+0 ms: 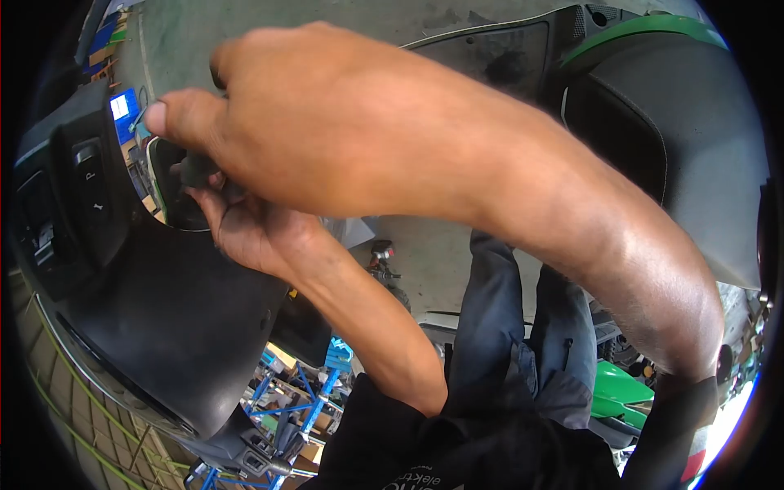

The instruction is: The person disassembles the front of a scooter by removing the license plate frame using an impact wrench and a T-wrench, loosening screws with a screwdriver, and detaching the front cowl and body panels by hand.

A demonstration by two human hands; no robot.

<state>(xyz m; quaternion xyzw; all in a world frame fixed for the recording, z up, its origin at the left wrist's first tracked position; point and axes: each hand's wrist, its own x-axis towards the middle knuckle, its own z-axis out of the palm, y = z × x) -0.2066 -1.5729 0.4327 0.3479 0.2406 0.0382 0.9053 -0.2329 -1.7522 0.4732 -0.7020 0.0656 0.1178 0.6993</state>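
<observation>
My right hand (310,114) reaches across from the right, its back towards me. The thumb points left and the other fingers curl down out of sight, so what they grip is hidden. Below it, partly covered, my left hand (261,233) is turned up, with its fingers bent around a small dark grey piece (196,169) that I cannot make out. Both hands are beside the black front panel (175,310) of a scooter, which carries a switch pod (88,175) marked P.
A black scooter seat (678,131) with green trim stands at the right. Behind my legs (490,318) is a green vehicle panel (621,392). Blue shelving (314,400) with goods shows at the bottom. A blue box (124,110) is at the far left on the grey floor.
</observation>
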